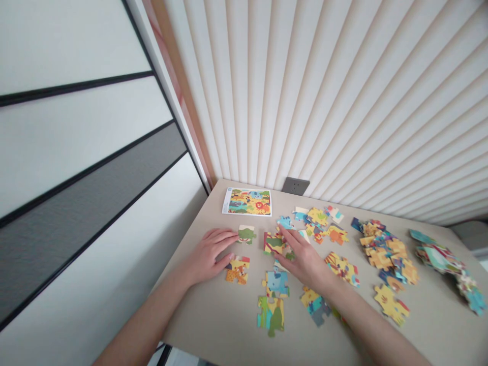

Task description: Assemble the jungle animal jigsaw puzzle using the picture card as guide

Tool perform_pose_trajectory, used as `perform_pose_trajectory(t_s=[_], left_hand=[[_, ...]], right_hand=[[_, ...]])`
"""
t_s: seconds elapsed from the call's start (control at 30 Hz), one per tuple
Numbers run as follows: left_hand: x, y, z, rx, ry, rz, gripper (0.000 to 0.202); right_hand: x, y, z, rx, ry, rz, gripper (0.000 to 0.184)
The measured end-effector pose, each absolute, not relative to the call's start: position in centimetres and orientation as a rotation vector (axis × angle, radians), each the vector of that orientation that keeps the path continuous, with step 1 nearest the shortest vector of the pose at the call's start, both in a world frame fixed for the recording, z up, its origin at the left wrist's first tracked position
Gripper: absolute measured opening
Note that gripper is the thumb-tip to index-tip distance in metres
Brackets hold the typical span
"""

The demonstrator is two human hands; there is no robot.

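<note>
My left hand (211,255) lies flat on the table with its fingers stretched out. Its fingertips meet the edge of a puzzle piece with a green tree (246,234), and its thumb is beside a leopard piece (238,270). Over a small group of pieces, my right hand (303,258) has thumb and index finger apart. Between them shows a red-edged green and yellow puzzle piece (272,243); the palm hides part of the group. By the index fingertip lies a light-blue piece (285,222). Nearer to me are a blue elephant-like piece (277,283) and a green piece (271,313).
A picture card (249,202) with the animal scene lies at the back. Heaps of puzzle pieces (385,249) and a stack (444,262) spread to the right. Loose pieces (391,304) lie nearer. A pleated wall panel with a socket (296,186) borders the table (224,325).
</note>
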State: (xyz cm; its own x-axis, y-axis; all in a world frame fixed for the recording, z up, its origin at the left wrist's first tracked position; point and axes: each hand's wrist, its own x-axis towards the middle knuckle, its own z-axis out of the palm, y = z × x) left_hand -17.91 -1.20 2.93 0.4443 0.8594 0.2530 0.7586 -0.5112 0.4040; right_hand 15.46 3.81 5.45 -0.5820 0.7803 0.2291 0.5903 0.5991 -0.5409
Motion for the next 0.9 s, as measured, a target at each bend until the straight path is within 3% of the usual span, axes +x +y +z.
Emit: perform_pose_trajectory(t_s=[0.23, 0.57, 0.77, 0.9], left_hand=[[-17.7, -1.2, 3.3, 2.472, 1.38, 0.535, 0.057], [-18.5, -1.0, 2.8, 2.448, 1.436, 0.607, 0.051], [-18.8, -0.8, 2.2, 2.467, 1.429, 0.619, 0.048], [-19.0, -0.8, 1.7, 2.469, 1.439, 0.656, 0.046]], right_hand=[[15.2, 4.3, 5.1, -1.11, -2.422, 0.512, 0.076], [12.6, 8.5, 4.9, -1.176, -2.542, 0.335, 0.066], [16.0, 6.5, 7.9, -1.158, -2.407, 0.331, 0.045], [23.9, 0.0, 9.0, -1.416, -2.097, 0.332, 0.031]])
